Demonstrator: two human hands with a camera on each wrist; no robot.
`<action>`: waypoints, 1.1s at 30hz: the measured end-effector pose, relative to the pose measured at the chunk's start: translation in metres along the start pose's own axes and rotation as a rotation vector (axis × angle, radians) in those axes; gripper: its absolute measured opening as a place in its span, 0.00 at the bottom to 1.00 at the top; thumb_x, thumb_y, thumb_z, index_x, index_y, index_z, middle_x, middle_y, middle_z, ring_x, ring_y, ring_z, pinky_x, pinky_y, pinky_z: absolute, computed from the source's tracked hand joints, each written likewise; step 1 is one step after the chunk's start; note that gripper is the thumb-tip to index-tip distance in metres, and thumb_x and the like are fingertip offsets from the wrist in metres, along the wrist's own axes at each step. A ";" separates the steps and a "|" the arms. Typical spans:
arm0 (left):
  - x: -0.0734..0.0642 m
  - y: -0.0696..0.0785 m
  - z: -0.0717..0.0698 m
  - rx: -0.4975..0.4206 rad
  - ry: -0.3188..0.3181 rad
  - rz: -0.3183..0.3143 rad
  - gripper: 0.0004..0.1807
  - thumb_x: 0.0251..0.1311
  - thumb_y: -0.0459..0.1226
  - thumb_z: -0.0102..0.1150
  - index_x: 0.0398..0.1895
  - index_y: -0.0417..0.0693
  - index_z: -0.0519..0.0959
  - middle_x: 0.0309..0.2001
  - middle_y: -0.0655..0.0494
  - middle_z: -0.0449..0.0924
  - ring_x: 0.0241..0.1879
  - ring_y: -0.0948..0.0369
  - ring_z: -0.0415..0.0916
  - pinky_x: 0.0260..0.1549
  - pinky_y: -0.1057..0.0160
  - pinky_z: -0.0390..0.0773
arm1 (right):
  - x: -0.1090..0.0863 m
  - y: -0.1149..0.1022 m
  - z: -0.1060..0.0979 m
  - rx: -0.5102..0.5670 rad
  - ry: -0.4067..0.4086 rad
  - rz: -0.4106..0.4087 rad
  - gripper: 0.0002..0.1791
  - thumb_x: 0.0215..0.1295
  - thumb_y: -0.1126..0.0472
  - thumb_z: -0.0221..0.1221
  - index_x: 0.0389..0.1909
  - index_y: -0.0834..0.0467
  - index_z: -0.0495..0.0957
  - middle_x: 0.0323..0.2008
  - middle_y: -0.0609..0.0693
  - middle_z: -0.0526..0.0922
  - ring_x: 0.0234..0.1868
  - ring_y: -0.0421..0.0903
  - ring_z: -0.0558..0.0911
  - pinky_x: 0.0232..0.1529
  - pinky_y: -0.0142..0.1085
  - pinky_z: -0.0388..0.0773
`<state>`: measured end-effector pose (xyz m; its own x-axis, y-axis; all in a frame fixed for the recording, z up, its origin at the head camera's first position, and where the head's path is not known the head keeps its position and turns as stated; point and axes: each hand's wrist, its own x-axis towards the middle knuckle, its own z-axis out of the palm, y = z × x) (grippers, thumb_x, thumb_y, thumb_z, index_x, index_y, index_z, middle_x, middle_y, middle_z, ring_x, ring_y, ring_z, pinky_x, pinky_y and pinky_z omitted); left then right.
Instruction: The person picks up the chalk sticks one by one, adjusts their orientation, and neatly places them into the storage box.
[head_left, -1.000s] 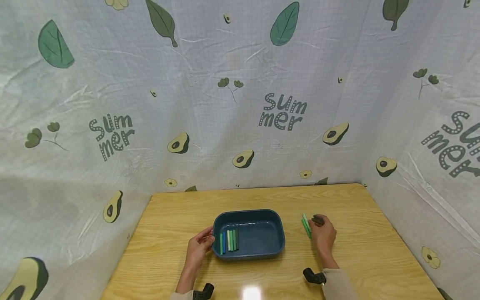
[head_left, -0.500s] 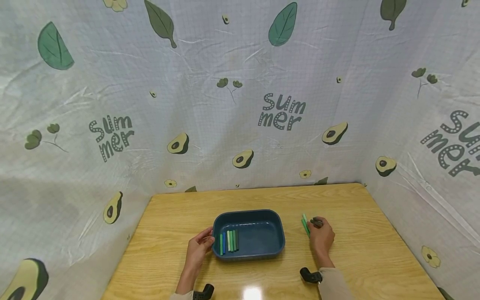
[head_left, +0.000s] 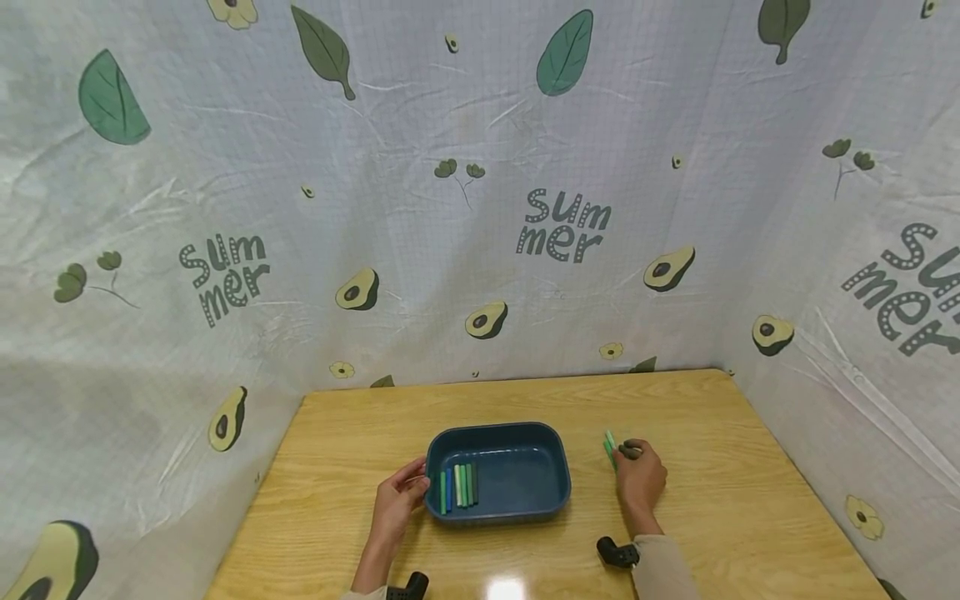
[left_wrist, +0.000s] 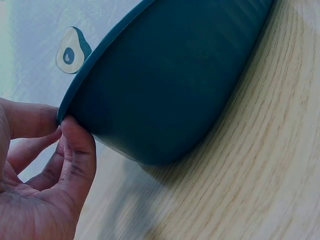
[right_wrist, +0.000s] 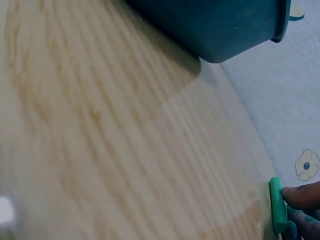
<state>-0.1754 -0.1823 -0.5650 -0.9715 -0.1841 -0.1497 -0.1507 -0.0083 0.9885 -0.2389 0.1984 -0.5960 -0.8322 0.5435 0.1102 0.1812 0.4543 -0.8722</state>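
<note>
In the head view, a dark blue rectangular box point(head_left: 525, 510) stands on the wooden table. My left hand point(head_left: 393, 504) pinches its left rim between thumb and fingers, plain in the left wrist view. Inside, several chalk-like sticks point(head_left: 464, 486) lie side by side at the left end, in greens, blue and a pale tone. Right of the box, my right hand point(head_left: 641, 479) is at two green sticks, a light green stick point(head_left: 611, 437) and a deeper green stick point(right_wrist: 277, 205). Thumb and fingers are round the deeper green one in the right wrist view; the hand partly hides both.
Bare wood of the table point(head_left: 360, 425) surrounds the box. A pale curtain point(head_left: 420, 350) printed with avocados and leaves hangs behind and at both sides. Each wrist wears a small black camera point(head_left: 617, 552).
My right hand has shifted slightly left and toward me, closer round the green sticks. The left hand and the box hold their place.
</note>
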 end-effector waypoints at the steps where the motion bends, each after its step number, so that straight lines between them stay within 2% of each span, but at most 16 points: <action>1: 0.000 0.000 0.000 -0.001 -0.001 0.000 0.22 0.66 0.28 0.55 0.64 0.34 0.72 0.55 0.36 0.74 0.43 0.65 0.78 0.36 0.67 0.81 | 0.000 0.000 0.000 -0.003 0.003 0.000 0.15 0.60 0.62 0.65 0.47 0.65 0.80 0.41 0.65 0.87 0.39 0.62 0.85 0.41 0.55 0.78; 5: -0.002 0.001 0.001 -0.009 -0.010 0.000 0.23 0.66 0.29 0.55 0.65 0.33 0.71 0.56 0.35 0.73 0.42 0.67 0.77 0.36 0.68 0.80 | 0.000 -0.001 0.000 -0.013 0.008 0.010 0.16 0.59 0.63 0.65 0.47 0.64 0.80 0.40 0.64 0.87 0.39 0.62 0.85 0.40 0.53 0.77; 17: -0.003 0.001 0.000 -0.021 -0.017 0.002 0.23 0.66 0.29 0.56 0.64 0.32 0.71 0.56 0.35 0.74 0.45 0.62 0.79 0.37 0.67 0.81 | 0.002 -0.001 0.004 -0.033 0.006 -0.008 0.15 0.59 0.64 0.65 0.47 0.64 0.80 0.40 0.63 0.87 0.38 0.61 0.85 0.41 0.55 0.76; 25: -0.003 0.002 0.001 -0.024 -0.025 0.003 0.24 0.67 0.28 0.55 0.66 0.32 0.70 0.56 0.36 0.74 0.45 0.62 0.79 0.37 0.65 0.82 | 0.005 -0.003 0.001 -0.026 -0.051 -0.010 0.15 0.60 0.65 0.63 0.49 0.64 0.81 0.42 0.65 0.86 0.40 0.62 0.84 0.42 0.54 0.76; 33: -0.001 0.002 0.000 -0.015 -0.022 0.007 0.23 0.67 0.28 0.54 0.65 0.33 0.71 0.56 0.34 0.74 0.47 0.58 0.79 0.39 0.64 0.82 | 0.007 -0.010 -0.007 0.027 -0.077 -0.056 0.15 0.63 0.63 0.60 0.50 0.64 0.80 0.44 0.65 0.86 0.43 0.61 0.85 0.44 0.54 0.77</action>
<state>-0.1746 -0.1820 -0.5632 -0.9762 -0.1629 -0.1432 -0.1415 -0.0220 0.9897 -0.2424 0.2031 -0.5834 -0.8785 0.4616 0.1228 0.1204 0.4629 -0.8782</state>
